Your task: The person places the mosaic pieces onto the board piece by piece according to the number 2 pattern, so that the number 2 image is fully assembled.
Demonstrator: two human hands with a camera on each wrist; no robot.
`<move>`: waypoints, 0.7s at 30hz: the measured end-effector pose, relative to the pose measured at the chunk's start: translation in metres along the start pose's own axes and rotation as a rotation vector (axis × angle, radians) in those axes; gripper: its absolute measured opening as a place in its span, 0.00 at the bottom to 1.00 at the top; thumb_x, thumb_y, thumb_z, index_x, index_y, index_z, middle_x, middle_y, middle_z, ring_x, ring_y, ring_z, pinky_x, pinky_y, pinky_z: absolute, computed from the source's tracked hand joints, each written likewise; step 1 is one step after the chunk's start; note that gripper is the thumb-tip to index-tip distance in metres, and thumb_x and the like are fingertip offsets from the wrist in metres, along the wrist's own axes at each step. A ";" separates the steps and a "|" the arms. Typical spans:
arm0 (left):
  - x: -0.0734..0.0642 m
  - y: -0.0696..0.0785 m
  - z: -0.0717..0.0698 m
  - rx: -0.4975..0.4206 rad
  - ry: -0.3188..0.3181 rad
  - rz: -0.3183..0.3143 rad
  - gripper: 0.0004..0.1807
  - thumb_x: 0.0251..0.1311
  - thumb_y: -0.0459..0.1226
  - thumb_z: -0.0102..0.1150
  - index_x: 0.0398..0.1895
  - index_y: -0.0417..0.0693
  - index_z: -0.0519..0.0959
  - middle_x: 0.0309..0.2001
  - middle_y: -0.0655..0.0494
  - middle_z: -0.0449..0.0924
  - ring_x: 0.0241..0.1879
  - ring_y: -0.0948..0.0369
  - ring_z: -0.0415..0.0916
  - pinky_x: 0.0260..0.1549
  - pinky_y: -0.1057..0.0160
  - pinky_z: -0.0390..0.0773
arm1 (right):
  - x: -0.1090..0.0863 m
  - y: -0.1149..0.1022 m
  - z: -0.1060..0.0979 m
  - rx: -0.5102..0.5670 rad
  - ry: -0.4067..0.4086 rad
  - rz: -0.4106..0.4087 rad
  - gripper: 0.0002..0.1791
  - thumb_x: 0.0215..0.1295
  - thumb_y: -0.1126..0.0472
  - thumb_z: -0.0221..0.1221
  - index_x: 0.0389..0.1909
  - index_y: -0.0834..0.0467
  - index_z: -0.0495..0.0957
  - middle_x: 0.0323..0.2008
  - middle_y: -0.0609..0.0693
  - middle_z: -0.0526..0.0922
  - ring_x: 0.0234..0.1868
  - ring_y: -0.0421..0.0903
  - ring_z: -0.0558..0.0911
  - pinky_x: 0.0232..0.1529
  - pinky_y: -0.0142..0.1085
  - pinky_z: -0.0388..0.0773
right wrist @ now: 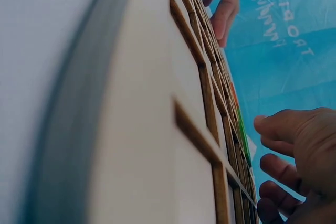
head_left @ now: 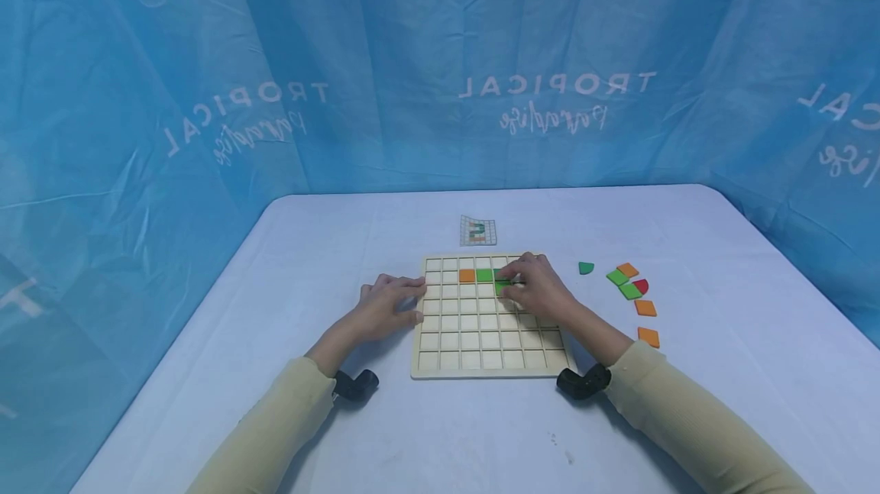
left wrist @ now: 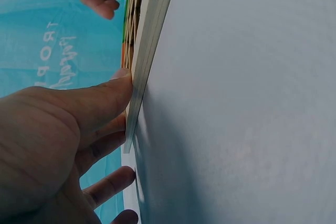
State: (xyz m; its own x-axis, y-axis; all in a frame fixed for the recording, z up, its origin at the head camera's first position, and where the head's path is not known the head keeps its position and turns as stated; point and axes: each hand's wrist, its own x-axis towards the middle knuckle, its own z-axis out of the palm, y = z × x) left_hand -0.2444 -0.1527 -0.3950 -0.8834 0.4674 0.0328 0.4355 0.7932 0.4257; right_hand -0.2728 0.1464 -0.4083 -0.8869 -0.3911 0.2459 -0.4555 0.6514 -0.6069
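Observation:
A square wooden grid board [head_left: 470, 369] lies flat in front of me. In its upper rows sit an orange square tile [head_left: 467, 276], a green square tile [head_left: 484, 275], a partly covered dark green tile [head_left: 498, 274] and another green tile [head_left: 501, 289]. My right hand [head_left: 539, 288] is over the board, index finger and thumb at the dark green tile and the green one below it. In the right wrist view its fingers are loosely bent, with no piece visible between them. My left hand [head_left: 383, 306] touches the board's left edge with thumb and fingers spread.
Right of the board lie loose tiles: a dark green rounded one [head_left: 586, 268], a red rounded one [head_left: 642, 285], green squares [head_left: 617, 277] and orange squares [head_left: 645, 308]. Behind the board is a small pattern card [head_left: 477, 231]. A white cloth [head_left: 330, 250] covers the table; blue curtains hang around it.

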 end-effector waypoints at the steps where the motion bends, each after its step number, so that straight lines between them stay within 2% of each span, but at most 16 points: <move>1: 0.000 0.000 0.000 0.002 -0.001 0.001 0.29 0.63 0.43 0.61 0.65 0.44 0.71 0.68 0.52 0.65 0.62 0.49 0.59 0.48 0.46 0.57 | 0.000 0.000 -0.001 0.007 0.003 0.005 0.12 0.59 0.64 0.65 0.45 0.59 0.84 0.39 0.53 0.76 0.44 0.51 0.69 0.42 0.45 0.70; 7: 0.001 0.001 0.000 0.014 -0.009 -0.015 0.29 0.63 0.44 0.61 0.66 0.45 0.71 0.68 0.53 0.65 0.62 0.50 0.59 0.48 0.47 0.57 | -0.002 0.000 -0.009 0.019 0.027 0.040 0.14 0.60 0.62 0.65 0.47 0.60 0.83 0.39 0.54 0.77 0.41 0.51 0.69 0.39 0.45 0.69; 11: 0.001 0.001 -0.001 0.019 -0.013 -0.028 0.29 0.63 0.44 0.61 0.66 0.45 0.70 0.68 0.53 0.65 0.63 0.50 0.58 0.49 0.47 0.57 | -0.002 0.003 -0.015 -0.002 0.051 0.076 0.14 0.61 0.62 0.64 0.47 0.61 0.83 0.40 0.54 0.77 0.43 0.53 0.70 0.40 0.46 0.69; 21: 0.001 0.001 -0.001 0.008 -0.015 -0.023 0.29 0.63 0.44 0.61 0.66 0.45 0.71 0.68 0.53 0.65 0.63 0.50 0.58 0.49 0.47 0.57 | -0.004 0.017 -0.031 -0.089 0.107 0.220 0.16 0.61 0.60 0.65 0.49 0.62 0.82 0.41 0.56 0.78 0.46 0.54 0.70 0.42 0.47 0.68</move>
State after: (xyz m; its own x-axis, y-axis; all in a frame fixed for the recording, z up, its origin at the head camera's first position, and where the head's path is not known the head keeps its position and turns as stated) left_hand -0.2448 -0.1521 -0.3938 -0.8908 0.4543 0.0096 0.4160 0.8070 0.4190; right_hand -0.2794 0.1792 -0.3966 -0.9664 -0.1653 0.1967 -0.2512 0.7698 -0.5868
